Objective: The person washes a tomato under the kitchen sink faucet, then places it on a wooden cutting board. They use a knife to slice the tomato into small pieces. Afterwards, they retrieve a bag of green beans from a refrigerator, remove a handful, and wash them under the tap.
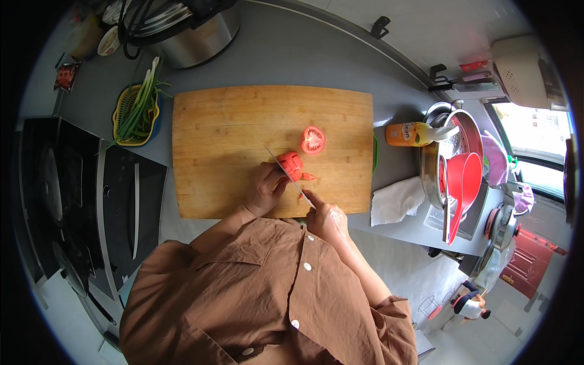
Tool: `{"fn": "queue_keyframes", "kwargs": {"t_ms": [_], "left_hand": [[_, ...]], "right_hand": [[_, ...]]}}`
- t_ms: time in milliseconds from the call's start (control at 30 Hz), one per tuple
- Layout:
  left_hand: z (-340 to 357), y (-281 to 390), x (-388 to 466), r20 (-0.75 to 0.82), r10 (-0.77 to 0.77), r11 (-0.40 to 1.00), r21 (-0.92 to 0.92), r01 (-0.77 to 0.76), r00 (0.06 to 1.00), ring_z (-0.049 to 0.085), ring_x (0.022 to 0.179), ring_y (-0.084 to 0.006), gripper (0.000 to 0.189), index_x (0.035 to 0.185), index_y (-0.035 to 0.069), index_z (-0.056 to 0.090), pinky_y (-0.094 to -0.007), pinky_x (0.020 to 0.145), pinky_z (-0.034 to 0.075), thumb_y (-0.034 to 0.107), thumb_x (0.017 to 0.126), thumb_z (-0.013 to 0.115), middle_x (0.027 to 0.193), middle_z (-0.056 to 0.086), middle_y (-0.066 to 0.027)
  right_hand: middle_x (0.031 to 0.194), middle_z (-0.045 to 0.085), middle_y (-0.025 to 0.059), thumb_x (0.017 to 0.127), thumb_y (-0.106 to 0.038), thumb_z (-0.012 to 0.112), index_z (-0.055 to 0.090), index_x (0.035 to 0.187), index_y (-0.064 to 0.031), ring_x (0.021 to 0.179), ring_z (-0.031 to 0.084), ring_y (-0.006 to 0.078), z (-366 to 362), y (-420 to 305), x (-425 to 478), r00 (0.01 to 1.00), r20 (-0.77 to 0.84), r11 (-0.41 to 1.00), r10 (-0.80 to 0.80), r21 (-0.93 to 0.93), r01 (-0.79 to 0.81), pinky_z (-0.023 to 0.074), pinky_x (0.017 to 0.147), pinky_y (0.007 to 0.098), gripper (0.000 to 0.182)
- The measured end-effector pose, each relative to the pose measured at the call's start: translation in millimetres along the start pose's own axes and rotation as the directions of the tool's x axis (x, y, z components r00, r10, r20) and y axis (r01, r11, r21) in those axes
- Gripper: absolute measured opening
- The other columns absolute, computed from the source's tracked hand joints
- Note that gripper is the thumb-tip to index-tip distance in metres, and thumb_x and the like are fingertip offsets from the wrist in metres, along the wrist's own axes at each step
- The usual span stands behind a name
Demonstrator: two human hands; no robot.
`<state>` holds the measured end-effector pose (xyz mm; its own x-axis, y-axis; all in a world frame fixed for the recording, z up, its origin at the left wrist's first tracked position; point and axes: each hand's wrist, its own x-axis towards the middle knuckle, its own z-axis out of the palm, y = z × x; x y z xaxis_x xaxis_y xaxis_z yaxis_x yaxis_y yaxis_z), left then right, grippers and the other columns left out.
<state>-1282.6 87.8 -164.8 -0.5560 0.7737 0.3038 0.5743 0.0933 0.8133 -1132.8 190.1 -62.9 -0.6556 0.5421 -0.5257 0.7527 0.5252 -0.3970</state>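
On a wooden cutting board (pixel 228 118), my right hand (pixel 327 221) grips a kitchen knife (pixel 296 185) near the board's front edge. The blade slants up and to the left, against the left side of a tomato piece (pixel 291 164) scored into chunks. My left hand (pixel 266 189) is curled around the tomato's left end, close to the blade; the fingertips are partly hidden. A thin tomato slice (pixel 309 176) lies just right of the chunks. Farther back rests a tomato half (pixel 313 140), cut face up. A small red scrap sits by the knife.
Left of the board stands a yellow-and-blue basket (pixel 157 125) of green onions (pixel 137 107), with a gas stove (pixel 54 191) beyond. A steel cooker (pixel 196 41) stands behind. On the right are an orange bottle (pixel 406 134), metal bowls (pixel 429 178), a red ladle (pixel 465 178) and a white cloth (pixel 397 200).
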Motion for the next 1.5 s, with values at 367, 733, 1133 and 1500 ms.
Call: {"fn": "queue_keyframes", "kwargs": {"t_ms": [367,733,1133,1500], "left_hand": [[0.4,-1.2,-0.6,-0.003,0.03,1.0,0.003,-0.03,1.0,0.059,0.087,-0.0332,0.023,0.098,0.005,0.064,-0.0417,0.077,0.049,0.002,0.076,0.071,0.097,0.062,-0.0119],[13.3,-16.0,-14.2,-0.018,0.021,1.0,-0.002,-0.021,1.0,0.06,0.095,-0.036,0.027,0.103,0.006,0.063,-0.042,0.082,0.05,0.001,0.077,0.071,0.105,0.063,-0.0148],[9.2,-6.1,-5.1,-0.033,0.012,0.999,0.038,-0.01,0.999,0.059,0.09,-0.0348,0.03,0.101,0.003,0.059,-0.0412,0.076,0.051,-0.001,0.074,0.073,0.097,0.057,-0.0156],[-78.1,-14.2,29.9,-0.341,-0.119,0.976,0.13,0.173,0.932,0.058,0.086,-0.0288,0.019,0.094,0.001,0.054,-0.0349,0.072,0.048,-0.007,0.079,0.062,0.096,0.056,-0.0137]], "right_hand": [[0.081,0.068,0.0241,0.083,-0.01,0.053,0.058,0.128,-0.0168,0.078,0.067,0.0405,-2.6,-7.0,7.0,0.999,0.031,1.0,-0.023,-0.002,0.023,0.0524,0.071,0.0494,0.046],[0.071,0.066,0.0238,0.084,-0.013,0.055,0.054,0.099,-0.0034,0.07,0.066,0.042,29.2,-11.7,42.2,0.991,-0.124,0.998,-0.058,0.008,0.059,0.0519,0.067,0.0511,0.018],[0.077,0.066,0.0238,0.081,-0.013,0.055,0.064,0.117,-0.0145,0.075,0.066,0.0409,-7.1,-3.2,16.8,0.988,-0.133,0.987,-0.079,0.127,0.096,0.0528,0.072,0.0502,0.037],[0.078,0.068,0.0203,0.083,-0.016,0.057,0.068,0.111,-0.0147,0.076,0.067,0.0377,-2.4,28.3,-15.7,0.994,0.043,0.995,-0.099,0.038,0.097,0.0541,0.075,0.0469,0.031]]}}
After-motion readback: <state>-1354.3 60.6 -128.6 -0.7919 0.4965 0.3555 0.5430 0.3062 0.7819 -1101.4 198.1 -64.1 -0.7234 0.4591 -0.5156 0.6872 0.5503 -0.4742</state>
